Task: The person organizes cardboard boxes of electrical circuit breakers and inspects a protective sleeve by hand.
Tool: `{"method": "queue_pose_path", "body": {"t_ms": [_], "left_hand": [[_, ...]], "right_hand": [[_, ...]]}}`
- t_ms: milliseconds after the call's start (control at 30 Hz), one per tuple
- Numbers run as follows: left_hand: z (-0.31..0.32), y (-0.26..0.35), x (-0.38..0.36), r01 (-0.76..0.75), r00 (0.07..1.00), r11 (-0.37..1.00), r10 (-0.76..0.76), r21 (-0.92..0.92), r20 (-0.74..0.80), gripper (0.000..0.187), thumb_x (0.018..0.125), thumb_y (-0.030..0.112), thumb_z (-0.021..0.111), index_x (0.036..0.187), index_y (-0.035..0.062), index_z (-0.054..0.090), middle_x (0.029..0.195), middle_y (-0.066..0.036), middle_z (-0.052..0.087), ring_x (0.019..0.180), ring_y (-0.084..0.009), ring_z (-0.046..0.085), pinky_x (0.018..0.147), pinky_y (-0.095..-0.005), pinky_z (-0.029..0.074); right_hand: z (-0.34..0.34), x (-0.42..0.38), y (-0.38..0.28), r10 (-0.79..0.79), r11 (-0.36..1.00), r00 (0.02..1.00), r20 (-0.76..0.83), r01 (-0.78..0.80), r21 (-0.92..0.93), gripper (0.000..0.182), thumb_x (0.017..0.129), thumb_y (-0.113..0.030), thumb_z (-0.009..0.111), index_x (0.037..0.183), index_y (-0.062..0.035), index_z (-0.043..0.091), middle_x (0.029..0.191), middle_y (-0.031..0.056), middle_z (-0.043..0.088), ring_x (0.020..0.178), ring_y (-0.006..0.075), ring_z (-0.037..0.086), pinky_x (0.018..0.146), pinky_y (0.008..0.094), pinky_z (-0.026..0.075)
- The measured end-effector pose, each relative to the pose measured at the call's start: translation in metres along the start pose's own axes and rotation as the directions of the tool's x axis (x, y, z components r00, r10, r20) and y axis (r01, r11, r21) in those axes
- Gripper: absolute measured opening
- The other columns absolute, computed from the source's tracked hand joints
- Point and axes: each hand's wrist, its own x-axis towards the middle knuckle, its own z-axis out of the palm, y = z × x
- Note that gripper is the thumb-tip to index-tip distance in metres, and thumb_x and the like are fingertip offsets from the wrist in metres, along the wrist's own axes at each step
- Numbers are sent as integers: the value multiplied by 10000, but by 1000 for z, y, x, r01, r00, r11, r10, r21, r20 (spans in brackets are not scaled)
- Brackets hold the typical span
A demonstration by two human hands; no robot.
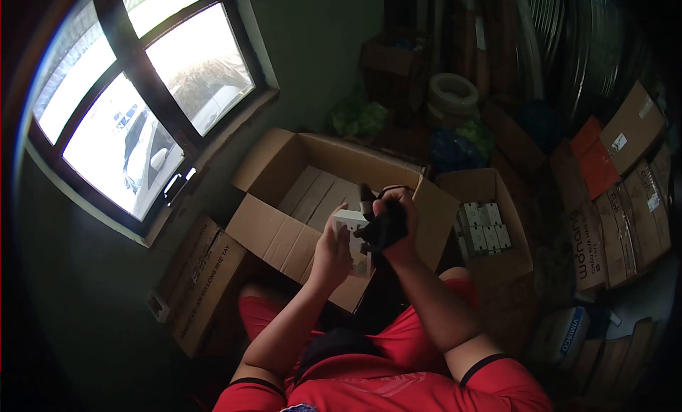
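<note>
The person stands over an open cardboard box (284, 199) on the floor, below a dark-framed window (135, 106). Both hands are raised together above the box's right flap.

Left hand (332, 252): its grip is closed on a white square plate (349, 224), which looks like a wall-switch or socket plate. The fingers wrap the plate's left edge and underside. The plate is held tilted, face turned up toward the person.

Right hand (398, 224): its grip is closed on a dark object (380, 231), pressed against the right side of the white plate. What the object is cannot be told; it is black and partly hidden by the fingers.

Inside the open box, flat pale packs (312, 192) lie in rows. Just to the right stands a smaller open carton (490, 192) holding white plates (483, 227) of the same kind, stacked on edge. More cartons (625, 220) are stacked at the far right, and one closed carton (199, 284) lies at the left under the window. The person wears a red shirt (398, 383).
</note>
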Motion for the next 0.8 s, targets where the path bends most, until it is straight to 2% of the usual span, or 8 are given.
{"method": "queue_pose_path", "body": {"t_ms": [67, 133, 200, 267, 467, 567, 733, 800], "left_hand": [[5, 12, -8, 187, 982, 978, -183, -88, 47, 420, 1053, 92, 402, 1468, 35, 432, 1146, -111, 621, 1001, -161, 596, 902, -311, 480], [3, -16, 10, 7, 998, 965, -24, -263, -59, 399, 1048, 113, 421, 1441, 59, 457, 1038, -45, 605, 814, -109, 571, 719, -275, 487], [-6, -40, 31, -5, 947, 785, -195, -620, -255, 237, 1043, 147, 432, 1248, 84, 534, 875, -5, 552, 643, -91, 533, 521, -262, 441], [-36, -22, 41, 62, 952, 802, -227, -594, -207, 249, 1043, 210, 487, 1214, 39, 547, 1048, -78, 646, 951, -188, 680, 842, -349, 565], [-14, -25, 17, -92, 996, 990, 91, 103, 13, 413, 1056, 107, 422, 1461, 47, 483, 916, -89, 620, 811, -126, 608, 732, -299, 501], [-7, 18, 0, 198, 976, 979, -201, 46, 78, 428, 1059, 110, 414, 1475, 20, 455, 999, -109, 627, 877, -117, 604, 795, -289, 498], [-37, -3, 37, -147, 976, 989, 149, 23, -161, 425, 1054, 105, 429, 1467, 19, 474, 1095, -106, 664, 900, -98, 594, 786, -268, 489], [-50, 34, 36, 11, 992, 1000, -8, 21, -128, 422, 1054, 97, 423, 1467, 40, 485, 1057, -105, 671, 852, -116, 610, 792, -297, 516]], "right_hand": [[0, -1, 1, -42, 996, 998, 40, 44, -71, 241, 861, -146, 769, 913, -47, 555, 850, 60, 548, 782, 221, 564, 739, 345, 458], [5, -4, 2, -136, 979, 982, 134, 154, -133, 233, 855, -129, 766, 910, -50, 554, 836, 67, 552, 768, 230, 566, 732, 346, 458], [16, -12, 5, -270, 928, 917, 295, 329, -174, 231, 845, -108, 763, 913, -55, 549, 853, 81, 554, 784, 234, 562, 751, 344, 451], [25, -25, 1, -266, 924, 908, 325, 336, -182, 272, 802, -100, 797, 904, -61, 549, 880, 115, 553, 851, 301, 570, 765, 391, 456], [7, -8, 17, -103, 988, 993, 54, 109, -114, 204, 894, -134, 710, 893, -54, 522, 866, 87, 532, 768, 247, 546, 726, 363, 451], [3, 4, 11, -127, 982, 990, 67, 135, -133, 192, 935, -169, 681, 924, -49, 531, 879, 96, 535, 801, 238, 547, 753, 357, 450], [24, -16, 15, -254, 927, 914, 316, 323, -189, 217, 882, -135, 718, 965, -52, 536, 960, 110, 549, 903, 247, 546, 842, 363, 443], [25, -23, 14, -205, 953, 913, 352, 268, -142, 229, 870, -130, 727, 972, -54, 536, 961, 119, 548, 904, 267, 547, 835, 362, 441]]}}
